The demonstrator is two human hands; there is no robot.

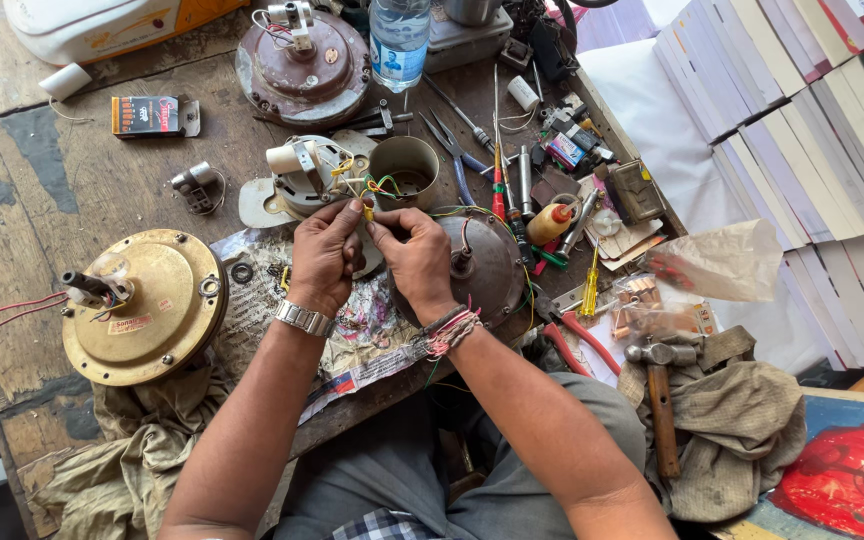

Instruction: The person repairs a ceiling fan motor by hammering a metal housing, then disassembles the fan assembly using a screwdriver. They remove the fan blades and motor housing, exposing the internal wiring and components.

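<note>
Wire ends vanish between fingertips (perhaps pinched); red bag cropped.

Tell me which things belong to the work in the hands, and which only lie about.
In the work:
left hand and right hand pinching thin yellow and green wires
grey round motor housing

Lying about:
gold round fan motor
wooden-handled steel hammer
clear plastic water bottle

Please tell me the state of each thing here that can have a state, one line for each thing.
Left hand: pinching the thin wires.
Right hand: pinching the same wires.
Wires: loose, bunched between both hands.
Gold motor housing: closed, lying flat, red leads hanging off.
Brown motor housing: closed, lying flat.
Metal cup: upright, open.
Water bottle: upright; cap out of view.
Hammer: lying on a cloth.
</note>
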